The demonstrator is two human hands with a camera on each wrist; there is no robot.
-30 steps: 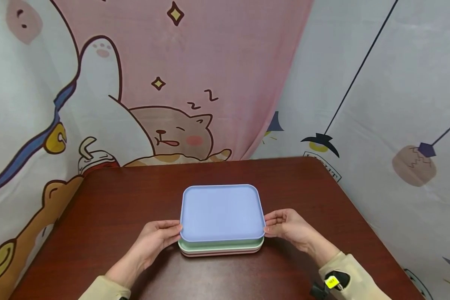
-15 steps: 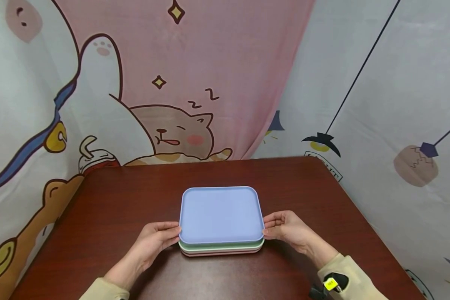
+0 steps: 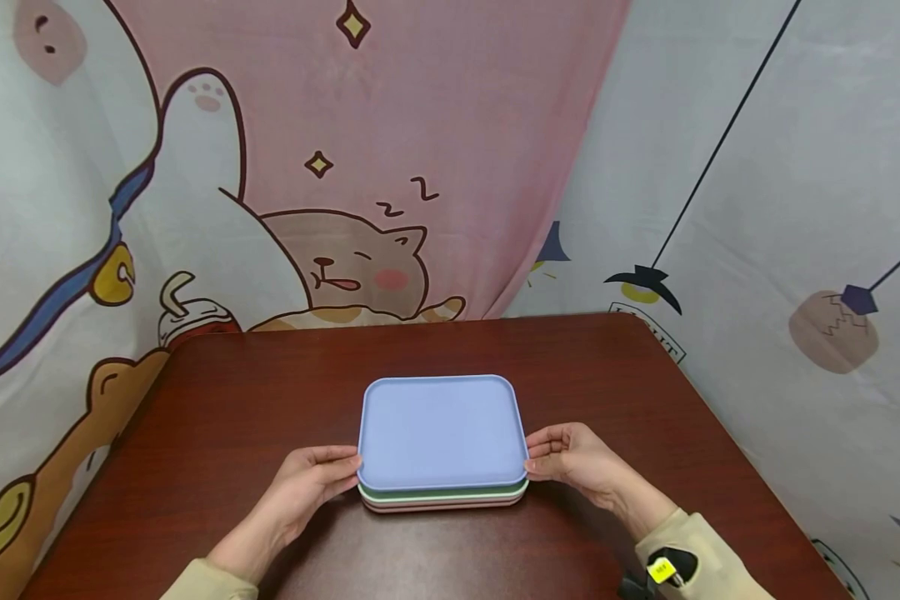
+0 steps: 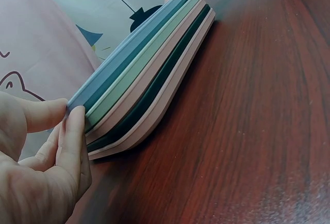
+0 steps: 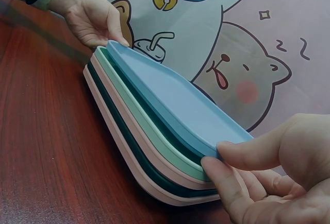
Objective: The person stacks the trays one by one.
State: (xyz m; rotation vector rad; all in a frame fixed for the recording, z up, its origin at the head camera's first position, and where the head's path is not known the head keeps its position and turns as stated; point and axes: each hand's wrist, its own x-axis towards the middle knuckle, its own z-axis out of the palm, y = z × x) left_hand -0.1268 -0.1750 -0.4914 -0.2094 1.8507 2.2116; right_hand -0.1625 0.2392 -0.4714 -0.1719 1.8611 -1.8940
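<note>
A light blue rectangular tray (image 3: 442,433) tops a stack of several trays on the table. My left hand (image 3: 300,492) pinches its left edge between thumb and fingers, and my right hand (image 3: 581,467) pinches the right edge in the same way. Below it, the left wrist view shows a light green tray (image 4: 119,91), a pink tray (image 4: 135,92), a dark green tray (image 4: 160,74) and another pink tray at the bottom. A narrow dark gap shows between the blue tray and the light green one.
The stack stands on a dark reddish-brown wooden table (image 3: 450,558). Behind and beside the table hangs a cartoon-printed cloth (image 3: 450,100) with cats and lamps. A black device with a yellow tag (image 3: 662,570) is worn at the right wrist.
The blue tray has come down slightly toward the stack and toward me, so less of the light green tray shows in front. Both hands keep their hold and moved with it.
</note>
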